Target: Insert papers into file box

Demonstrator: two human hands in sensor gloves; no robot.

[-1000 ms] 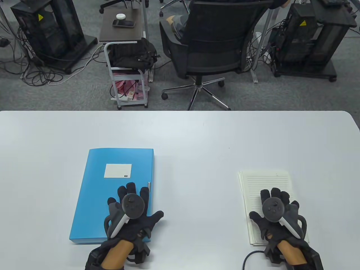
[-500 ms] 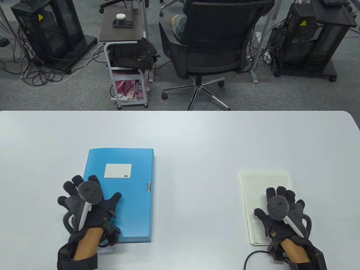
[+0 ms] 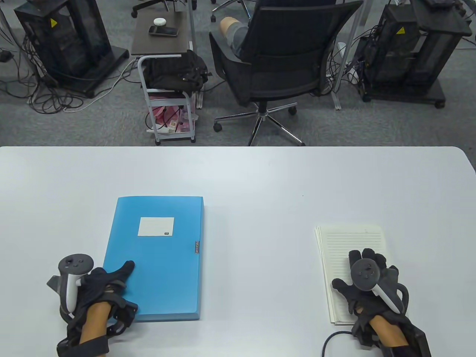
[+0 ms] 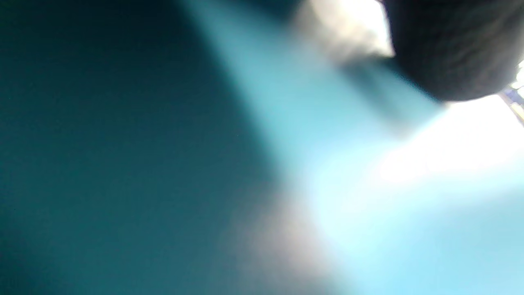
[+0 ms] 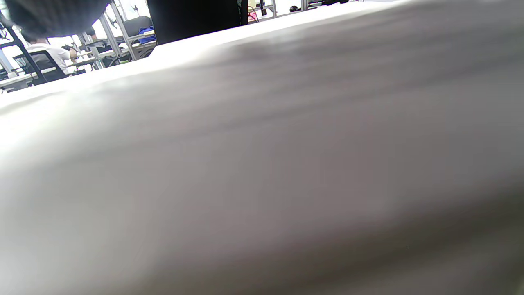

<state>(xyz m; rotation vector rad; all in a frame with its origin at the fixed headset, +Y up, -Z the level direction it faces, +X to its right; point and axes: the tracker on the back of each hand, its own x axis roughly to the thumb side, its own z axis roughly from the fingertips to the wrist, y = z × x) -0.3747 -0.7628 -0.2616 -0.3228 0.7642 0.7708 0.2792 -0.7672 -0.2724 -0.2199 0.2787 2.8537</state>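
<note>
On the white counter (image 3: 238, 174), the left hand (image 3: 100, 286) grips the blue file box (image 3: 160, 260) with its white label (image 3: 156, 226), writing unreadable; right hand (image 3: 372, 286) rests flat on lined papers (image 3: 349, 241).

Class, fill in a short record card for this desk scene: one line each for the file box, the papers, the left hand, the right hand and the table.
file box: blue, closed, lying flat, white label on its lid
papers: lined stack, lying flat, apart from the box
left hand: at the box's near left edge, thumb on the lid
right hand: resting flat on the papers
table: white
</note>
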